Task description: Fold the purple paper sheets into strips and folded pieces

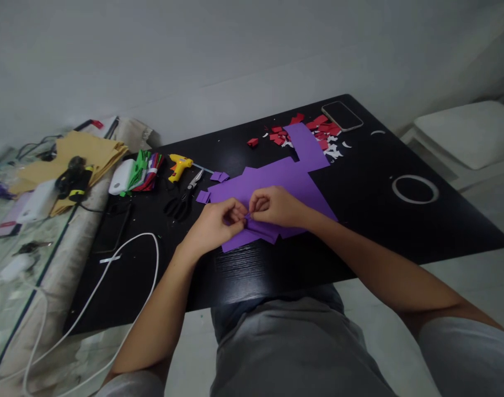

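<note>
Both hands meet over purple paper sheets (285,176) spread across the black table. My left hand (216,223) is closed, thumb and fingers pinched on a small purple paper piece (247,216). My right hand (274,207) grips the same piece from the other side, its fingertips close to the left ones. Fingers hide most of the piece, so its fold cannot be made out. Below them lies a purple paper strip (262,230). Small folded purple pieces (219,176) rest at the left, near scissors (185,197) with black handles.
A yellow glue gun (180,166) lies behind the scissors. Red and white paper scraps (326,132) are heaped near a phone (342,116) at the back right. A roll of white tape (415,189) sits on the right, and a white cable (156,259) loops at the left.
</note>
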Available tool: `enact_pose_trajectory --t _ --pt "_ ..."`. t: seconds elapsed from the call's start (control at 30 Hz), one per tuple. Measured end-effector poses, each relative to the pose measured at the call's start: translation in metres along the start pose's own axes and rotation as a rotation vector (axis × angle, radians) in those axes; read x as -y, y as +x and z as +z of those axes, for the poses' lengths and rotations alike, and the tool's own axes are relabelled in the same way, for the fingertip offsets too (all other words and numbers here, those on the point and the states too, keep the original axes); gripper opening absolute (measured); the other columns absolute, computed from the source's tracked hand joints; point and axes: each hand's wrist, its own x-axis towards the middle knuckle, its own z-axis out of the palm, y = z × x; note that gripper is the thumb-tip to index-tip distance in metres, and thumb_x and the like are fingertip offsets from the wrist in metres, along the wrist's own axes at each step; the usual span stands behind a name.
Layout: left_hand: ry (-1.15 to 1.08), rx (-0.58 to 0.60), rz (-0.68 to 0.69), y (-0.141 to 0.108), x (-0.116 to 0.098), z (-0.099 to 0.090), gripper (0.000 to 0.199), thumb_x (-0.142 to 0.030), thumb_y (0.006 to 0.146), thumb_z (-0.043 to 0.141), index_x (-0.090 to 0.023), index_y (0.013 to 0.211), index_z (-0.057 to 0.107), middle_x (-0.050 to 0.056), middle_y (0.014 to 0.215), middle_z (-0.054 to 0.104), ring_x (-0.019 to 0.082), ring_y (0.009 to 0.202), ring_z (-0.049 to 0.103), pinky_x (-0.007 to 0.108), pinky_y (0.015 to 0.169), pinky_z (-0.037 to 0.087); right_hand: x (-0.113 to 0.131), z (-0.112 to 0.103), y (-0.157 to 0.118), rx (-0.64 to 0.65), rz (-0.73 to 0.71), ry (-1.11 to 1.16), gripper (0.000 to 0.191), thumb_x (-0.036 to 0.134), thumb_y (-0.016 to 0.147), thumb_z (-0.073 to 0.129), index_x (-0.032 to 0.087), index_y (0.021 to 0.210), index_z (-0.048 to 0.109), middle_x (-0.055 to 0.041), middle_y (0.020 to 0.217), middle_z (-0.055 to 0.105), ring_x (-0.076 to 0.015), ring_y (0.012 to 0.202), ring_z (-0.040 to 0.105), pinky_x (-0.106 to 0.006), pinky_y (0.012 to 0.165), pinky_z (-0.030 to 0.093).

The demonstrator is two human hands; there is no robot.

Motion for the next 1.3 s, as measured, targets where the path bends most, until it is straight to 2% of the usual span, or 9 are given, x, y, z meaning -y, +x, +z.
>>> enact_pose_trajectory --t 0.4,0.73,1.03,1.3 --pt "0.01 -0.005 -0.005 0.0002 0.0007 -0.0001 0.012 -0.017 0.083 0.071 -0.017 0.094 0.074 0.003 0.085 0.078 0.014 0.075 0.072 0.027 0.076 0.058 -0.0006 0.0005 0.0009 -0.016 -0.006 -0.02 0.011 0.01 0.07 0.071 0.019 0.075 0.071 -0.0017 0.073 0.078 -0.0182 0.074 0.075 -0.027 0.069 0.056" --pt "0.07 -0.008 0.023 -0.0008 -0.0033 -0.0007 0.005 -0.016 0.086 0.069 -0.018 0.089 0.074 -0.001 0.081 0.077 0.013 0.073 0.071 0.025 0.074 0.055 0.0018 -0.0006 0.0016 -0.021 0.002 -0.031 0.01 0.009 0.07 0.071 0.018 0.073 0.072 -0.0024 0.072 0.078 -0.0186 0.073 0.076 -0.026 0.068 0.056" --pt "0.088 -0.022 0.034 0.0 -0.0032 -0.0005 0.008 -0.015 0.085 0.066 -0.018 0.089 0.073 0.0 0.079 0.076 0.013 0.073 0.069 0.025 0.073 0.054 -0.0003 0.0008 0.0023 -0.028 0.006 -0.02 0.009 0.011 0.069 0.071 0.018 0.073 0.073 -0.0031 0.073 0.078 -0.0184 0.074 0.075 -0.026 0.069 0.057" --pt "0.017 -0.014 -0.073 0.0007 -0.0012 0.0004 0.009 -0.023 0.084 0.07 -0.017 0.089 0.074 0.002 0.079 0.076 0.015 0.071 0.07 0.027 0.07 0.054 -0.0005 0.0018 0.002 -0.022 0.01 -0.02 0.008 0.011 0.07 0.072 0.018 0.073 0.073 -0.0026 0.073 0.079 -0.0184 0.074 0.076 -0.027 0.07 0.057"
